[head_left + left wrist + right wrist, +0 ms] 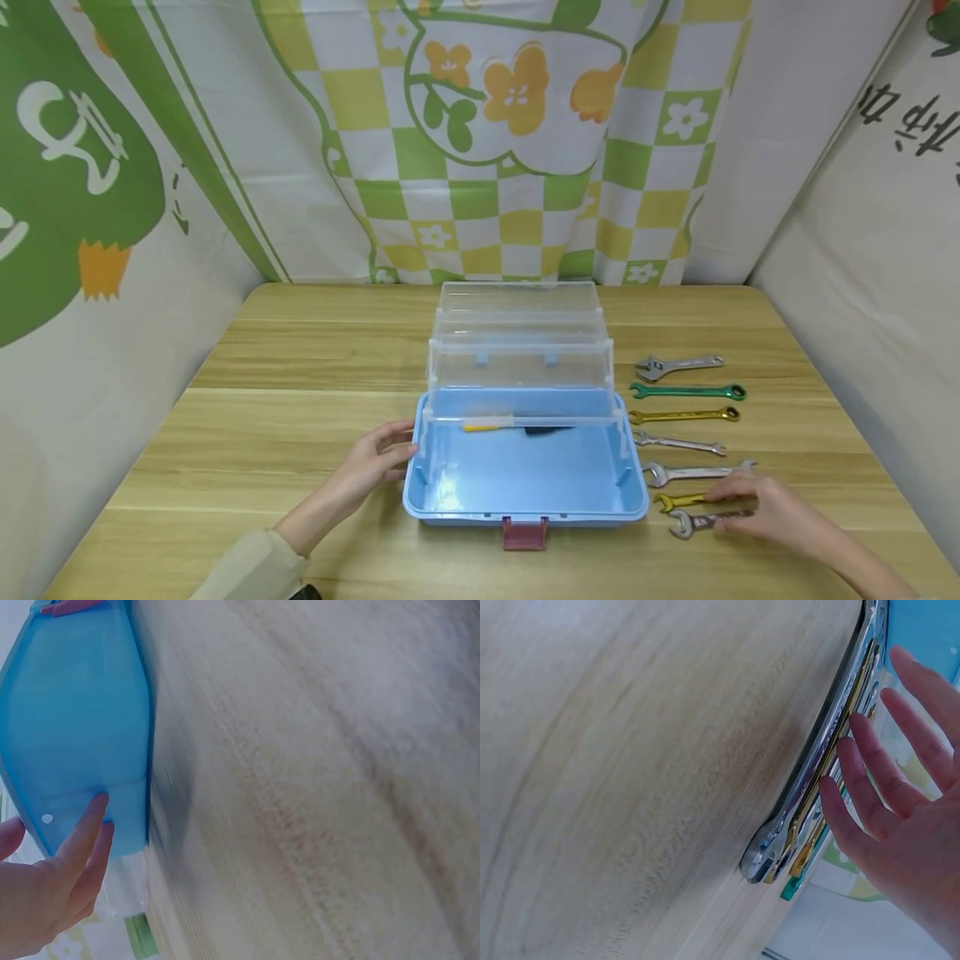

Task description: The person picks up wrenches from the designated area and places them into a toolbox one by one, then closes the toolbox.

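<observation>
A blue toolbox (525,487) stands with its clear tiered trays (521,367) raised at the back. My left hand (371,458) is at the box's left side; in the left wrist view its extended fingertips (97,806) rest against the outer wall, thumb near the rim. To the right, my right hand (776,512) reaches over the two nearest wrenches, a gold wrench (681,501) and a silver wrench (692,524), covering their right ends. The right wrist view shows its fingers (866,750) spread and loosely bent beside the row, with nothing gripped.
Beyond the hand lie a larger silver wrench (697,472), a small silver wrench (681,442), a gold ratchet wrench (684,415), a green wrench (686,391) and an adjustable wrench (682,364). Yellow and black pieces (487,427) show inside the box. A patterned curtain (495,208) hangs behind.
</observation>
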Demonstrator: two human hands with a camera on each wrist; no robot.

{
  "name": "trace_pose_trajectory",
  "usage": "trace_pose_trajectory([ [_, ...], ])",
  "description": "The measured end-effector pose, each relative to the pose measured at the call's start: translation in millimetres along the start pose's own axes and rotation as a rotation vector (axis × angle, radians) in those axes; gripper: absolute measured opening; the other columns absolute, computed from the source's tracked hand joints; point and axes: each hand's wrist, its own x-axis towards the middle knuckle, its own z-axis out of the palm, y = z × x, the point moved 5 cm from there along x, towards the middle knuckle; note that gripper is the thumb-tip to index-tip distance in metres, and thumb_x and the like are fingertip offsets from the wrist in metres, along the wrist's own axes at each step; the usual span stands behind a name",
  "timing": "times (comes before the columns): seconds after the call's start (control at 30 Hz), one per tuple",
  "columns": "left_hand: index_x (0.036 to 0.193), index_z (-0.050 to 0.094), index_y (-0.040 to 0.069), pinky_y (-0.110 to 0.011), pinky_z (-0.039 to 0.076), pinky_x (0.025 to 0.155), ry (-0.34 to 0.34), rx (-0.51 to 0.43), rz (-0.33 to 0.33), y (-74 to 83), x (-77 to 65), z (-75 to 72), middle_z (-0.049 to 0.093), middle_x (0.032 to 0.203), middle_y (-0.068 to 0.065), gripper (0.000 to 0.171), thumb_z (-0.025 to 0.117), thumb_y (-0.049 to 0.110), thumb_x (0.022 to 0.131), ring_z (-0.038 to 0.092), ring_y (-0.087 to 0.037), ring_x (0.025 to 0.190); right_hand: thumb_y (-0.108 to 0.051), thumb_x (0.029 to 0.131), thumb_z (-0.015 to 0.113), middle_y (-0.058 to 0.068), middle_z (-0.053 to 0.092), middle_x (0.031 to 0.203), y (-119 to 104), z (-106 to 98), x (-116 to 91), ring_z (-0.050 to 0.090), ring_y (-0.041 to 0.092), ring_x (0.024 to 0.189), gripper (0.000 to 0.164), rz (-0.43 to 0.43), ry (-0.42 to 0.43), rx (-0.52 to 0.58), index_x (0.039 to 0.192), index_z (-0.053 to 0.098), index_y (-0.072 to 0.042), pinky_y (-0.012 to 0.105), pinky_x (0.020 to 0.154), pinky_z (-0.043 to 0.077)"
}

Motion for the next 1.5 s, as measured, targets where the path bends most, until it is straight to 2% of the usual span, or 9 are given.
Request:
trace_pose_trajectory([
  [0.23, 0.129, 0.030, -0.010, -0.037, 0.049, 0.084, -0.011, 0.009, -0.008, 1.7, -0.6, -0.2, 0.038, 0.126, -0.030, 0.052, 0.052, 0.014, 0.088, 0.050, -0.030, 0.106, -0.023, 0.063, 0.077, -0.006, 0.060, 0.086, 0.1, 3.6, 1.0, 0.049, -0.002, 0.082, 0.027, -0.038, 0.019, -0.013, 0.086, 0.068, -0.013, 0.021, 0.063, 0.048],
  [0.33, 0.129, 0.030, -0.011, -0.037, 0.049, 0.084, -0.017, 0.010, -0.011, 1.7, -0.7, 0.0, 0.038, 0.126, -0.030, 0.053, 0.052, 0.015, 0.088, 0.049, -0.031, 0.107, -0.023, 0.062, 0.077, -0.004, 0.058, 0.085, -0.2, 6.7, 1.8, 0.049, -0.001, 0.080, 0.027, -0.032, -0.004, -0.008, 0.085, 0.067, -0.013, 0.021, 0.062, 0.048],
  [0.53, 0.129, 0.029, -0.012, -0.037, 0.049, 0.085, -0.018, -0.001, -0.017, -0.4, -0.7, -0.2, 0.038, 0.125, -0.030, 0.054, 0.053, 0.014, 0.087, 0.050, -0.030, 0.106, -0.020, 0.064, 0.077, -0.005, 0.057, 0.083, 0.7, 13.1, 2.4, 0.049, -0.001, 0.077, 0.025, -0.009, -0.078, 0.008, 0.085, 0.068, -0.009, 0.021, 0.061, 0.048],
  [0.93, 0.128, 0.029, -0.012, -0.036, 0.049, 0.084, -0.022, 0.006, -0.014, 0.4, -1.6, 0.3, 0.039, 0.124, -0.031, 0.054, 0.052, 0.013, 0.087, 0.051, -0.029, 0.104, -0.012, 0.067, 0.074, -0.012, 0.052, 0.079, 3.1, 16.6, 3.5, 0.045, -0.004, 0.072, 0.017, -0.046, -0.087, 0.032, 0.083, 0.070, -0.007, 0.020, 0.053, 0.044],
  [1.1, 0.128, 0.029, -0.013, -0.036, 0.049, 0.085, -0.030, 0.006, -0.007, 1.0, -2.5, 0.3, 0.039, 0.124, -0.031, 0.053, 0.052, 0.013, 0.087, 0.051, -0.030, 0.104, -0.008, 0.067, 0.073, -0.011, 0.052, 0.076, 3.4, 18.1, 3.8, 0.045, -0.004, 0.070, 0.013, -0.080, -0.088, 0.035, 0.079, 0.069, -0.007, 0.021, 0.052, 0.043],
  [1.33, 0.128, 0.028, -0.013, -0.036, 0.049, 0.085, -0.039, 0.004, -0.002, 0.9, -2.8, 0.1, 0.038, 0.124, -0.031, 0.054, 0.052, 0.014, 0.088, 0.051, -0.030, 0.104, -0.002, 0.072, 0.068, -0.009, 0.050, 0.078, 2.5, 21.6, 5.2, 0.043, -0.003, 0.067, 0.016, -0.120, -0.150, 0.121, 0.083, 0.057, -0.008, 0.019, 0.049, 0.041],
  [1.5, 0.129, 0.028, -0.012, -0.036, 0.048, 0.085, -0.039, 0.007, -0.005, 1.4, -2.5, -0.3, 0.038, 0.125, -0.031, 0.054, 0.052, 0.015, 0.088, 0.050, -0.031, 0.105, 0.001, 0.073, 0.066, -0.008, 0.050, 0.077, 2.0, 21.3, 5.5, 0.043, -0.004, 0.067, 0.018, -0.130, -0.165, 0.179, 0.083, 0.054, -0.009, 0.018, 0.048, 0.040],
])
